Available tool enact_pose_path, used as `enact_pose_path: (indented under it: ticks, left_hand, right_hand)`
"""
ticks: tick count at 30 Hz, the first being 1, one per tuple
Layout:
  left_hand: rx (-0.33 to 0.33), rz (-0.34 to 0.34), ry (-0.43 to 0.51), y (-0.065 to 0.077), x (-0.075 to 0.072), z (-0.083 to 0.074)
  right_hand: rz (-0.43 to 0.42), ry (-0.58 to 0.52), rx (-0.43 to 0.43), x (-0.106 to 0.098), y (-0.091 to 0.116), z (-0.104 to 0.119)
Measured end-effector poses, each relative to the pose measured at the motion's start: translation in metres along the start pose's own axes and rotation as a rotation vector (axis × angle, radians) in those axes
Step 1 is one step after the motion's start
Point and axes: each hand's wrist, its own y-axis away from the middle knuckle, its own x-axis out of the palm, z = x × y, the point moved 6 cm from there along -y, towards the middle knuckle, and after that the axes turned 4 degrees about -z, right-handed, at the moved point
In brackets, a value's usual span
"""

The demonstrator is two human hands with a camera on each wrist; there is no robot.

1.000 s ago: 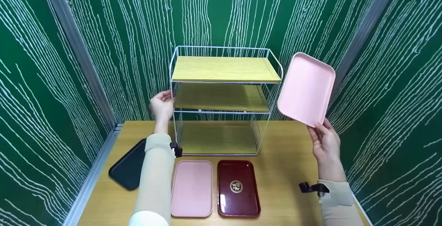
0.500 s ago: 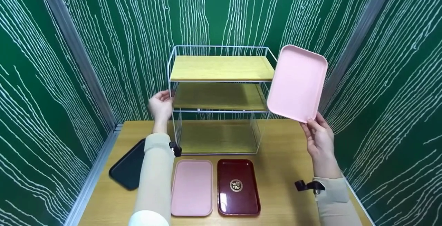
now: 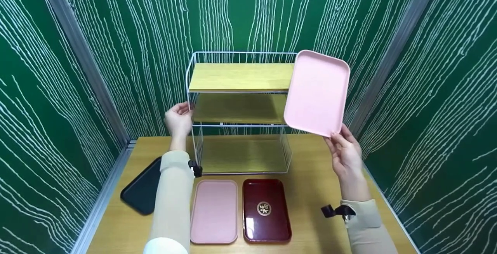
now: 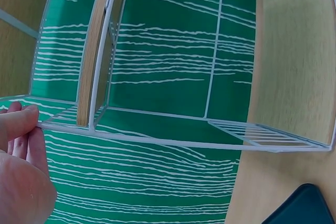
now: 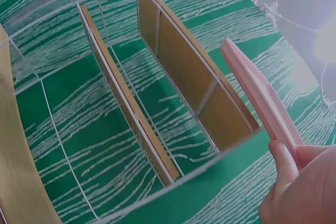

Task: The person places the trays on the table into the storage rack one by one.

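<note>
A three-tier shelf rack (image 3: pixel 238 77) of white wire and yellowish wooden boards stands on the table. My left hand (image 3: pixel 178 121) is at its left side, level with the middle tier. In the left wrist view, that hand's thumb and fingers (image 4: pixel 23 121) pinch the rack's wire upright. My right hand (image 3: pixel 346 153) grips a pink tray (image 3: pixel 317 93) by its lower corner. Raised and tilted, this tray overlaps the right end of the top and middle shelves in the head view. Its thin edge (image 5: pixel 262 95) shows in the right wrist view, to the right of the boards.
In front of the rack, a second pink tray (image 3: pixel 214 212) lies beside a dark red tray (image 3: pixel 268 225) with a gold round emblem. A dark tray (image 3: pixel 141 192) rests at the left, partly behind my left sleeve. Green patterned walls (image 3: pixel 248 9) enclose the wooden table (image 3: pixel 306 192).
My right hand has carried the raised pink tray leftward and slightly up, from beside the rack to overlapping its right end. My left hand keeps its hold on the rack.
</note>
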Motion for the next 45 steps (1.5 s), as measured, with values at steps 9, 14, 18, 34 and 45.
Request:
enact_pose_path:
  ticks: [9,14,18,34,45]
  left_hand:
    - [0.004,0.000,0.020,0.003,0.003,0.002]
    - [0.000,0.002,-0.007,0.004,0.002,0.002]
    - [0.022,-0.017,-0.018,0.002,-0.001,-0.001]
    - [0.026,-0.030,-0.036,0.000,-0.002,-0.001]
    - [-0.009,-0.024,-0.030,0.000,0.000,0.000]
  right_hand:
    - [0.062,0.029,-0.015,0.021,0.007,-0.013]
    - [0.077,0.087,-0.036,0.033,0.007,-0.021]
    - [0.087,0.148,-0.053,0.047,0.005,-0.029]
    - [0.092,0.195,0.028,0.084,0.000,-0.049]
    - [0.096,0.124,0.109,0.101,-0.001,-0.045]
